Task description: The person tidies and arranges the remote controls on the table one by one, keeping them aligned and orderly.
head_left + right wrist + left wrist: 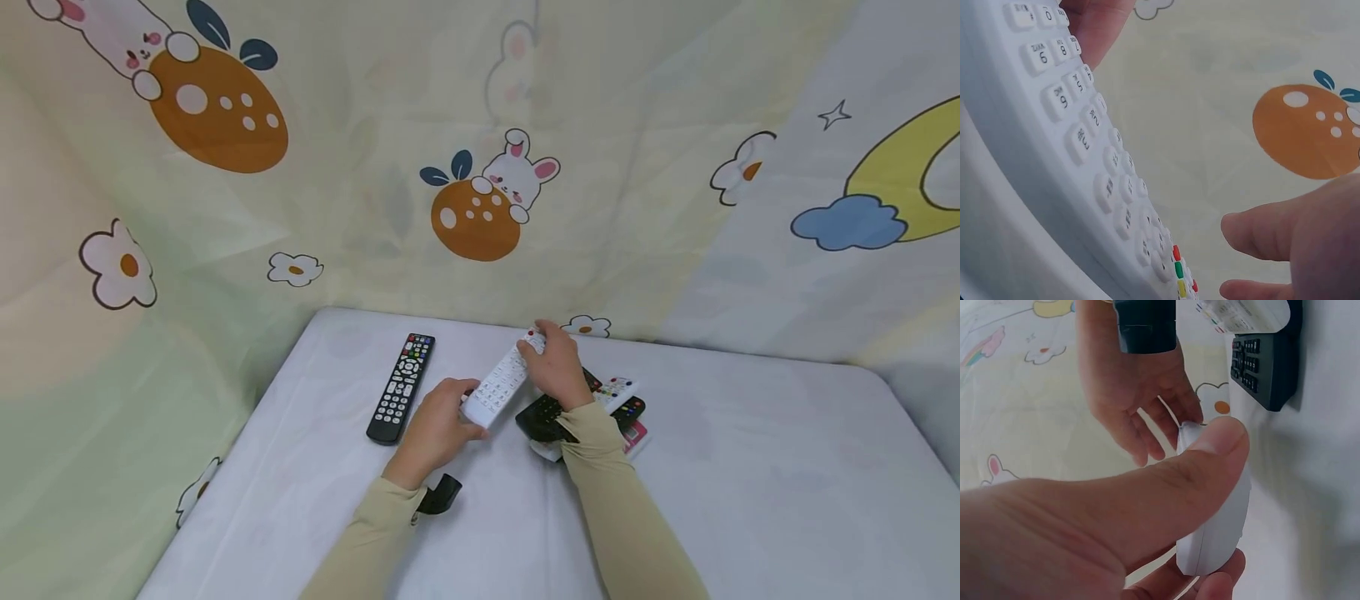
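Digits are shown on the number keys (1062, 100) of the white remote (1085, 169).
In the right wrist view, 0, 9, 8, 6, 5, 3 and 2 can be read there; the small letters are blurred. Key markings on the black remote (401, 389) and the dark remote (1266, 369) are too small or blurred to be read, as is the print on another white remote (1254, 315) and the pink label (635, 433).
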`<state>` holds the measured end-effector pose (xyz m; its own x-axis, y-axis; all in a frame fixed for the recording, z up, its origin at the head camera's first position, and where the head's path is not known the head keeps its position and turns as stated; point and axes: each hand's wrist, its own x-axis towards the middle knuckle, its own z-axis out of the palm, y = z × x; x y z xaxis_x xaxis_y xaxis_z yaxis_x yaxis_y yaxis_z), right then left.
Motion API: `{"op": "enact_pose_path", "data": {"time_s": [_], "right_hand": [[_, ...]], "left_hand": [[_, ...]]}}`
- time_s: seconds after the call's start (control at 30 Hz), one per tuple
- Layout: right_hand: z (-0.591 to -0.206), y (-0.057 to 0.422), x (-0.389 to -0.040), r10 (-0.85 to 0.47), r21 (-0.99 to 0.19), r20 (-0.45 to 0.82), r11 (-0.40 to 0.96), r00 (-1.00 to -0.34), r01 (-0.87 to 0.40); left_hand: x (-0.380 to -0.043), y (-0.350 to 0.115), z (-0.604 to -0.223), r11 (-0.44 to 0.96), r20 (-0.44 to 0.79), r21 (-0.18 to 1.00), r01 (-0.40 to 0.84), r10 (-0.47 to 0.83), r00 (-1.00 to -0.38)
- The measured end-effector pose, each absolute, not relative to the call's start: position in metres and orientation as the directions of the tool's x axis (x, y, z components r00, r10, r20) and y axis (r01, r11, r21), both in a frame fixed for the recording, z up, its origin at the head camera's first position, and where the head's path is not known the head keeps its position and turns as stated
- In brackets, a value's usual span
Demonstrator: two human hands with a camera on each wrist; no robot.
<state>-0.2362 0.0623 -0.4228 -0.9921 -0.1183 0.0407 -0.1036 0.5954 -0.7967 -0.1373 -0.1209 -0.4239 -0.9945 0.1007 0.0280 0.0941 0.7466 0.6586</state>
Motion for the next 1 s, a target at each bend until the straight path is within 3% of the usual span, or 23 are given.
{"op": "enact_pose_path", "data": {"time_s": [1.0], "right_hand": [[-0.422,0.017,-0.243,-0.169,-0.765,-0.023,0.638,-0.985,-0.092]], "left_hand": [[-0.117,-0.143,-0.430,0.755,0.050,0.655,0.029,-0.005,-0.999]]}}
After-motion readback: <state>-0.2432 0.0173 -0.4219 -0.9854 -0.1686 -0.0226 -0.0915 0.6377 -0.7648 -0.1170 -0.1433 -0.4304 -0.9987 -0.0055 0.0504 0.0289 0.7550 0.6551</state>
